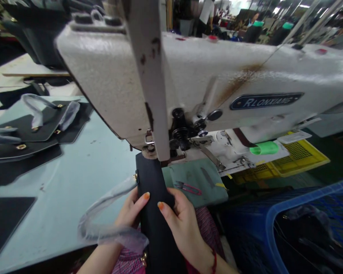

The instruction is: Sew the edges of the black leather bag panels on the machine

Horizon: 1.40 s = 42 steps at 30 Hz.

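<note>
A black bag piece (pixel 153 182) stands folded under the head of a white sewing machine (pixel 188 76), at the needle post. My left hand (pixel 130 211) grips its left side, thumb on the black face. My right hand (pixel 180 219) grips its right side, thumb also pressed on the front. A handle wrapped in clear plastic (pixel 108 228) loops out from a gold fitting on the piece's left edge, down past my left wrist.
Several black bag panels with gold fittings and wrapped handles (pixel 31 129) lie on the pale table (pixel 82 171) at left. Red thread snips (pixel 188 187) rest on a green pad. A yellow tray (pixel 300 158) and a blue crate (pixel 303 228) stand at right.
</note>
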{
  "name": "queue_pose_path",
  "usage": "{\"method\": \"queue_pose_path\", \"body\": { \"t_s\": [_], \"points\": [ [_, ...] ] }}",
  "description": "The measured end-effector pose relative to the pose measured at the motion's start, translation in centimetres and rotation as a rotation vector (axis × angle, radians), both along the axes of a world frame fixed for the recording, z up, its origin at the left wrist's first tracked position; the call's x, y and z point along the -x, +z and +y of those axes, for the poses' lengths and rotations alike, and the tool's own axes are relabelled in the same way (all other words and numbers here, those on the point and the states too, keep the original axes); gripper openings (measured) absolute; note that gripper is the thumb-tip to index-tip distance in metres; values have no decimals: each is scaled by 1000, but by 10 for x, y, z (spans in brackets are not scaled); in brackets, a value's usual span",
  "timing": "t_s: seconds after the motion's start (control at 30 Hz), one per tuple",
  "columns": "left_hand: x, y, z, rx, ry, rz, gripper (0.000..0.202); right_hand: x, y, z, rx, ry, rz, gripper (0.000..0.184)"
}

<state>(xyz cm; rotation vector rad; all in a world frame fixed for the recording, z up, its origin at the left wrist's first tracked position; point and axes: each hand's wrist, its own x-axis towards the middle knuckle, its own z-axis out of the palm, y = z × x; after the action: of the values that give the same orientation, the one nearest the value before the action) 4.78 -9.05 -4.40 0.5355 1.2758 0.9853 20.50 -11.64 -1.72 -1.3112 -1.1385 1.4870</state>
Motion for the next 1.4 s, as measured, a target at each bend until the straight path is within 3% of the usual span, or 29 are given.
{"method": "queue_pose_path", "body": {
  "t_s": [0.17,0.27,0.37,0.53,0.67,0.9,1.4],
  "points": [
    [1,2,-3,35,81,-19,58,-5,2,0,-26,7,-121,36],
    [3,2,-4,3,69,-7,54,-5,3,1,-22,13,-136,27],
    [3,4,-3,2,54,-26,50,-5,3,2,1,34,-140,34],
    [-1,16,-3,88,46,-72,53,-8,5,1,62,81,-20,40],
    [-7,23,-3,135,61,-54,55,-10,8,0,69,117,-57,43],
    [-7,18,0,142,89,-61,59,-10,10,3,81,117,-93,46],
    [-5,34,30,136,94,-30,47,1,6,31,79,83,-42,43]
  ]
}}
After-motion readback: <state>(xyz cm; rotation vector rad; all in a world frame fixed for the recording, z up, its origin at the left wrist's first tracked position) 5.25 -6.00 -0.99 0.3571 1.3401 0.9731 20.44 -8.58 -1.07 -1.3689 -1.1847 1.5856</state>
